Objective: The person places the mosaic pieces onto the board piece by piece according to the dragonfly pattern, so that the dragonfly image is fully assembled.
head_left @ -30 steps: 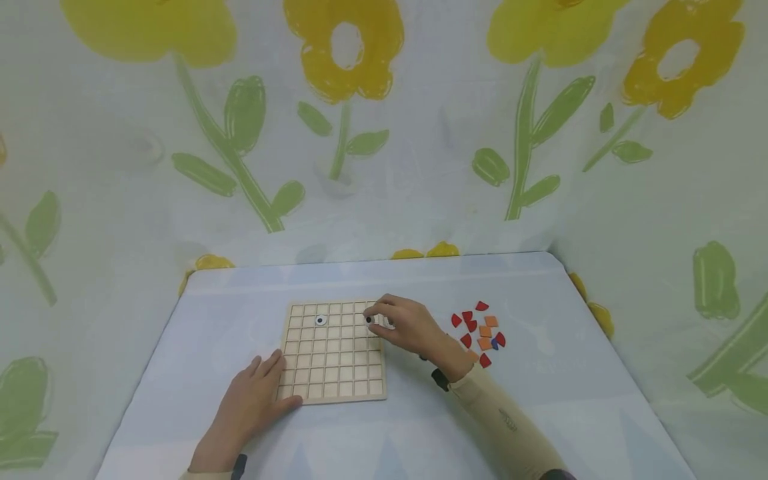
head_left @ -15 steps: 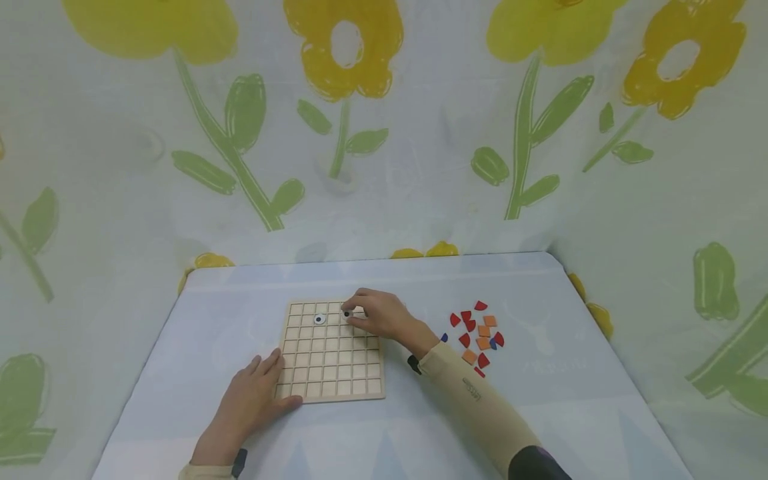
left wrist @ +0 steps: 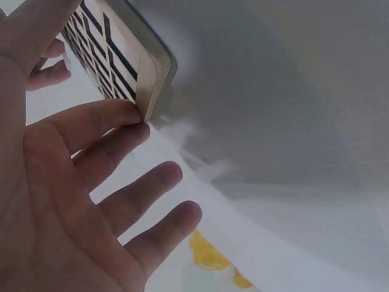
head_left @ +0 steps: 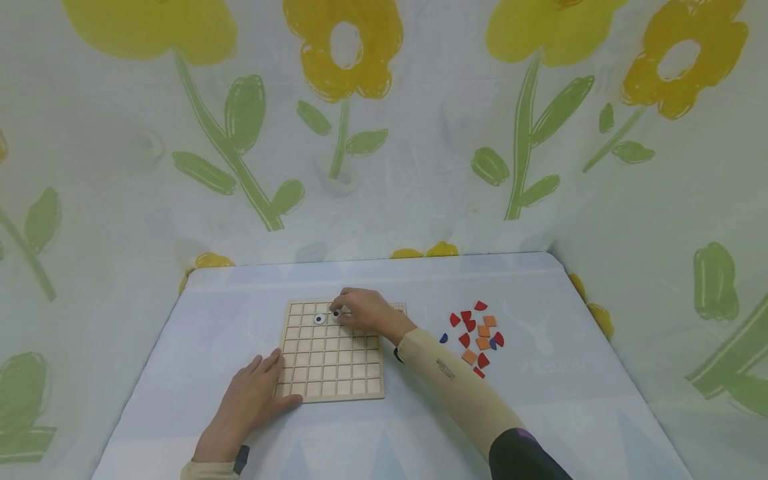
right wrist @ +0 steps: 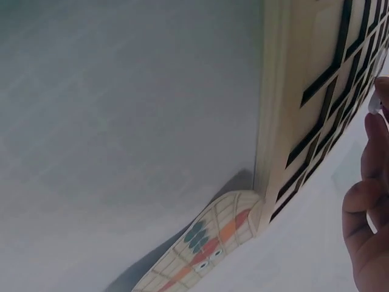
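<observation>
A wooden grid board (head_left: 336, 357) lies on the table with an eye piece (head_left: 320, 319), a white disc with a dark centre, in its upper left part. My right hand (head_left: 367, 311) is over the board's upper rows and pinches a second eye piece (head_left: 336, 313) between thumb and forefinger, just right of the first. In the right wrist view, only part of this hand (right wrist: 371, 201) shows at the right edge. My left hand (head_left: 249, 403) rests at the board's lower left corner with fingers extended. Fingertips (left wrist: 130, 112) touch the board's edge in the left wrist view.
Red wedges (head_left: 465, 340), orange squares (head_left: 484, 331) and blue half-rounds (head_left: 443, 338) lie scattered right of the board. A pattern card (right wrist: 206, 249) with printed eyes and coloured shapes lies against the board's side. A flower-printed cloth (head_left: 420, 167) surrounds the table.
My right hand has moved left across the board with the second eye piece, to beside the first one. More of the pattern card shows behind it. My left hand has stayed in place.
</observation>
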### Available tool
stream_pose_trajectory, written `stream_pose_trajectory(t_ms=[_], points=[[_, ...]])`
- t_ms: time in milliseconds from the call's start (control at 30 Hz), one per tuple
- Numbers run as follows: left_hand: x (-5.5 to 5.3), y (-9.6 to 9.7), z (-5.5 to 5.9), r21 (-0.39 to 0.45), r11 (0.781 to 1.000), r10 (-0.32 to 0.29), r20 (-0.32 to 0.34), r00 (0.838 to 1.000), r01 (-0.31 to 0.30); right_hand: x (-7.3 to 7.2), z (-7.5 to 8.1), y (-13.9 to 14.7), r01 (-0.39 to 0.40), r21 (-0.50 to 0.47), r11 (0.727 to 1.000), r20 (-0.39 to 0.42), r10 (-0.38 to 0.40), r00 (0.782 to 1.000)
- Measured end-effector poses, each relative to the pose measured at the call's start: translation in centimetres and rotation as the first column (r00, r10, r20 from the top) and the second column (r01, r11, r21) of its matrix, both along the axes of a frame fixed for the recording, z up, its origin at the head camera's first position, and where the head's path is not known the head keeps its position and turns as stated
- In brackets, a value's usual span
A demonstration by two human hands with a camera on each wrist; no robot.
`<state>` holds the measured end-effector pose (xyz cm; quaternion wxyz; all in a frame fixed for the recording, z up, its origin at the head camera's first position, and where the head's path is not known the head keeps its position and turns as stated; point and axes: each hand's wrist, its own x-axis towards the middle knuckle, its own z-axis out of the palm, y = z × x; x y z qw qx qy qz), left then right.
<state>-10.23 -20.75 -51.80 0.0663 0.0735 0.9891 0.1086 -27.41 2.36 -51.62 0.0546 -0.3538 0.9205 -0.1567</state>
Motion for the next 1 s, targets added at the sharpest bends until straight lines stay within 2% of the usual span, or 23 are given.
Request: stream_pose_trajectory(t_ms=[367, 1000], points=[[-0.2, 0.2, 0.0, 0.01, 1.0, 0.005, 0.012, 1.0, -0.005, -0.1, 0.0, -0.9, 0.035, 0.033, 0.999, 0.094, -0.038, 0.995], [-0.1, 0.0, 0.1, 0.024, 1.0, 0.001, 0.0, 1.0, -0.001, 0.1, 0.4, -1.7, 0.032, 0.117, 0.993, 0.089, -0.042, 0.995]])
